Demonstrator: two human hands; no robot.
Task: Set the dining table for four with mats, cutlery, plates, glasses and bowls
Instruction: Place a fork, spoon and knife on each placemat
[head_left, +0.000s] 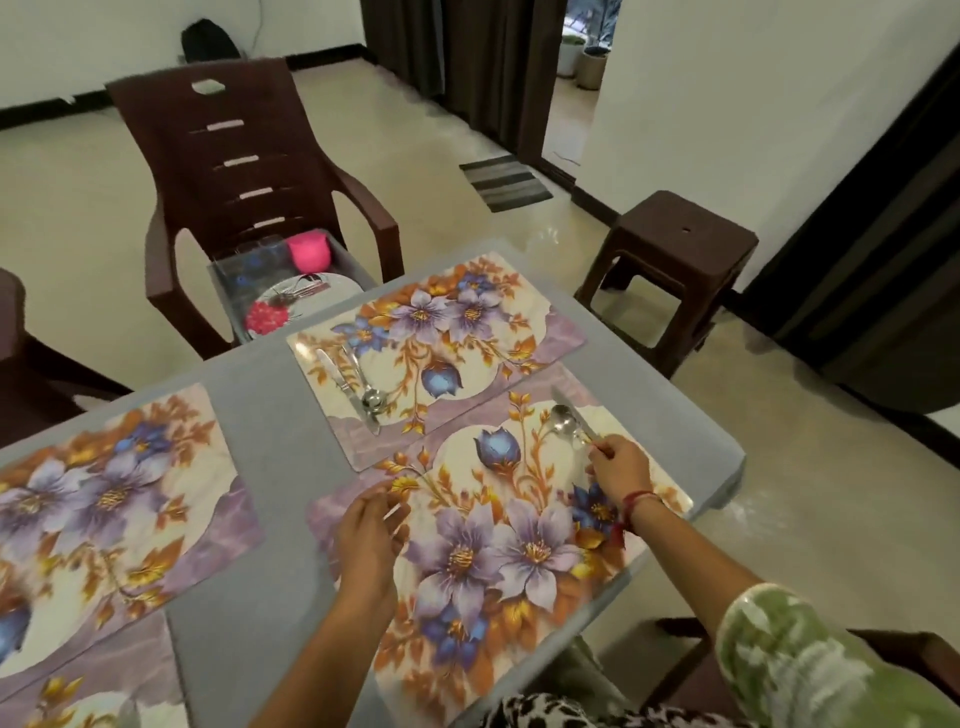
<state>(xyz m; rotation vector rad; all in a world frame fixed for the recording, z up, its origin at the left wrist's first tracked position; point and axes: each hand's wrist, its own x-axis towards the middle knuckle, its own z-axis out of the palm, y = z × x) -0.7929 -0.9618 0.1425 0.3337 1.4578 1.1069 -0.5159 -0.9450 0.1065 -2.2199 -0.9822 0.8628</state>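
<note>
step: laying cutlery at the right end of the near mat; I judge this early, since no plates or bowls are on the counter yet
how: lower the handles flat, parallel to the near mat's short edge, copying the pair on the far mat; let go only once settled, as steel should slide on gloss
counter: grey, matte, flat; carries four mats
chair: beyond the near mat; brown moulded plastic, slotted back; the seat holds a tray with plates and a pink bowl
mats: thin, rectangular, glossy floral print
left hand: over the near mat's left end, fingers loosely spread, holding nothing
right hand: fingers pinching the cutlery handles
cutlery: spoon plus knife, slim polished steel; can't tell if it touches the near mat
</note>
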